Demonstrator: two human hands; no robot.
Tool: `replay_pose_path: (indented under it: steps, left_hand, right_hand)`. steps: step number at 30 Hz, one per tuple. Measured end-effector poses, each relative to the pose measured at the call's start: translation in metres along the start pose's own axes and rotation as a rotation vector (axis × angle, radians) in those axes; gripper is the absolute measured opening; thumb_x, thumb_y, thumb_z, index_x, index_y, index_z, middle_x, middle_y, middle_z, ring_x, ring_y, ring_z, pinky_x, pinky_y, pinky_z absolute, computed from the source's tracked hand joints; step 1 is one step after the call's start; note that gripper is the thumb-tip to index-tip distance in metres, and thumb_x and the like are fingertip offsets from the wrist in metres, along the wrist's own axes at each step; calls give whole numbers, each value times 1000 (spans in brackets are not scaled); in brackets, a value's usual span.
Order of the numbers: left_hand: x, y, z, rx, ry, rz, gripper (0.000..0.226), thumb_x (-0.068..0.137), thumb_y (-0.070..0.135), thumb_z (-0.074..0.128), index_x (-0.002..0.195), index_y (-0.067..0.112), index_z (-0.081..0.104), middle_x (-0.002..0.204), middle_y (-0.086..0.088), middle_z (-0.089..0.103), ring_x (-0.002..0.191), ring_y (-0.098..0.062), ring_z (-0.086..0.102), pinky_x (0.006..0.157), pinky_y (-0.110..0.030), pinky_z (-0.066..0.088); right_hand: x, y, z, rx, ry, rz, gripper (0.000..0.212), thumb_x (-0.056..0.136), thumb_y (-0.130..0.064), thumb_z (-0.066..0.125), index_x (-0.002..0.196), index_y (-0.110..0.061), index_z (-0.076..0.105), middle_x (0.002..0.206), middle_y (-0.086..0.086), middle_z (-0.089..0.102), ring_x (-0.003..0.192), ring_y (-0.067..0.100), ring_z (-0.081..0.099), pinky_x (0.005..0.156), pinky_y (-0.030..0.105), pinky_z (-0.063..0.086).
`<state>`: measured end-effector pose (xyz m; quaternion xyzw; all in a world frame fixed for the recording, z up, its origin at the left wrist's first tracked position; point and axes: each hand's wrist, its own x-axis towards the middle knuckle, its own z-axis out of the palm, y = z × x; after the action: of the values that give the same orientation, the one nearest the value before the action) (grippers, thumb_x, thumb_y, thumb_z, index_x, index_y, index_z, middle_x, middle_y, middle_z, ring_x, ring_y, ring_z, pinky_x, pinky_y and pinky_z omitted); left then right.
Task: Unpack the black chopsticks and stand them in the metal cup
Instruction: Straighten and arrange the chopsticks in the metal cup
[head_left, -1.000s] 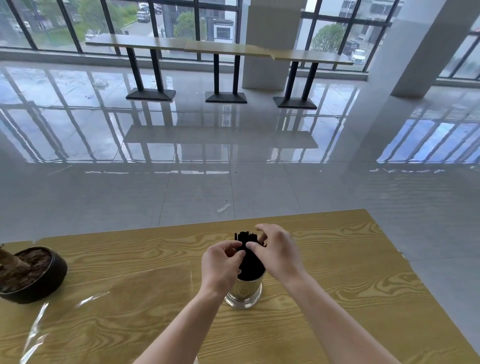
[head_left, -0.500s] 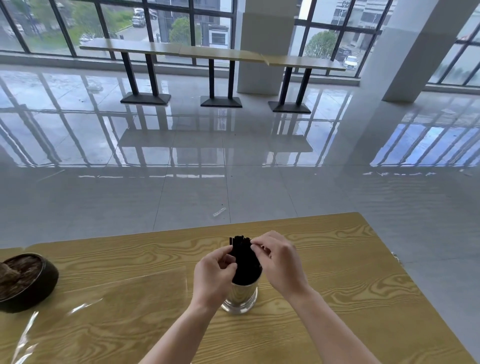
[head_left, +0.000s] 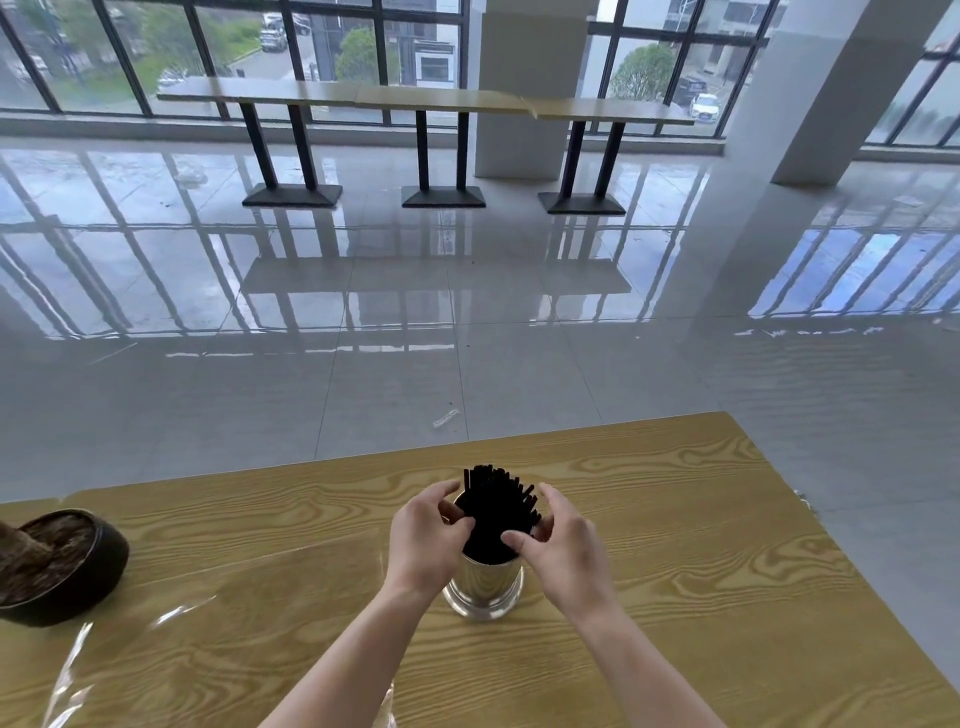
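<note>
Several black chopsticks (head_left: 497, 506) stand in a shiny metal cup (head_left: 485, 590) in the middle of the wooden table (head_left: 675, 545). Their tops fan out above the rim. My left hand (head_left: 426, 538) is at the left of the bundle, its fingertips touching the sticks near the cup's mouth. My right hand (head_left: 563, 545) is at the right side, fingers curled against the sticks. Both hands hide part of the cup's rim.
A dark bowl-shaped plant pot (head_left: 57, 566) with soil sits at the table's left edge. Clear plastic wrap (head_left: 171, 618) lies on the table at the front left. Beyond the far table edge is a glossy tiled floor with high tables (head_left: 431, 101) by the windows.
The chopstick tops have spread from a tight bundle into a fan. My hands have parted slightly to either side of them. The view has dipped a little.
</note>
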<state>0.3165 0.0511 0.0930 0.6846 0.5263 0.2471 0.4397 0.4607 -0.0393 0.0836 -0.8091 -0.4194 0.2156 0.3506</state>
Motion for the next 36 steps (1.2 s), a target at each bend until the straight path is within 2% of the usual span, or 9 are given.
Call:
replay_pose_path:
  steps: [5, 9, 13, 17, 21, 24, 27, 31, 36]
  left_hand:
    - [13, 11, -5, 51, 0, -3, 51, 83, 13, 76, 132, 17, 63, 75, 8, 65, 76, -8, 63, 75, -23, 49]
    - [27, 19, -10, 110, -137, -17, 22, 82, 12, 72, 99, 25, 78, 64, 6, 63, 62, -12, 61, 64, -30, 52]
    - [30, 18, -10, 112, -184, 16, 19, 84, 10, 70, 91, 24, 80, 73, 10, 71, 73, -7, 68, 60, -18, 50]
    - [23, 16, -6, 88, -179, 50, 29, 82, 9, 67, 65, 33, 69, 57, 17, 64, 59, 1, 61, 48, -8, 40]
    - [19, 15, -9, 87, -149, 33, 22, 79, 8, 66, 83, 28, 76, 62, 13, 65, 62, -3, 62, 50, -9, 42]
    - [14, 12, -11, 47, -112, 36, 28, 74, 9, 67, 90, 31, 76, 60, 14, 64, 61, -1, 62, 52, -9, 44]
    - [9, 6, -9, 68, -72, 76, 34, 73, 14, 70, 99, 36, 74, 61, 8, 63, 62, -6, 62, 54, -14, 46]
    - [7, 2, -3, 68, -13, 97, 32, 82, 20, 72, 111, 32, 74, 70, 2, 68, 70, -15, 65, 66, -28, 52]
    - [8, 5, 3, 42, 38, 75, 14, 90, 19, 66, 95, 25, 77, 67, 12, 66, 67, -9, 62, 60, -21, 47]
  right_hand:
    - [29, -11, -8, -29, 7, 3, 57, 78, -35, 85, 128, -18, 66, 81, -11, 67, 72, 1, 61, 58, 9, 40]
    - [40, -20, -8, -72, -31, -39, 15, 82, -34, 80, 88, -21, 77, 72, -10, 71, 68, 12, 65, 49, 12, 38]
    - [45, -28, -8, -145, -78, -82, 17, 85, -36, 77, 80, -20, 74, 73, -7, 69, 72, 14, 63, 56, 23, 42]
    - [48, -41, -4, -211, -96, -113, 20, 81, -37, 79, 88, -18, 77, 85, -2, 74, 82, 16, 67, 70, 31, 54]
    - [52, -47, 3, -224, -121, -88, 34, 79, -38, 83, 101, -15, 70, 92, -1, 70, 87, 18, 66, 72, 27, 50]
    - [49, -38, 2, -93, -110, -61, 47, 74, -33, 87, 112, -20, 61, 86, -5, 67, 80, 15, 66, 72, 31, 54]
    - [40, -21, -2, 76, -77, -36, 51, 73, -23, 89, 117, -24, 65, 81, -5, 69, 74, 9, 69, 73, 33, 61]
    - [32, -7, -4, 226, -2, 11, 38, 75, -8, 87, 109, -14, 72, 84, -1, 73, 72, 8, 72, 65, 23, 60]
    - [31, -20, -6, 209, 76, -22, 16, 80, -12, 84, 83, -19, 70, 73, -5, 73, 56, 7, 69, 51, 18, 54]
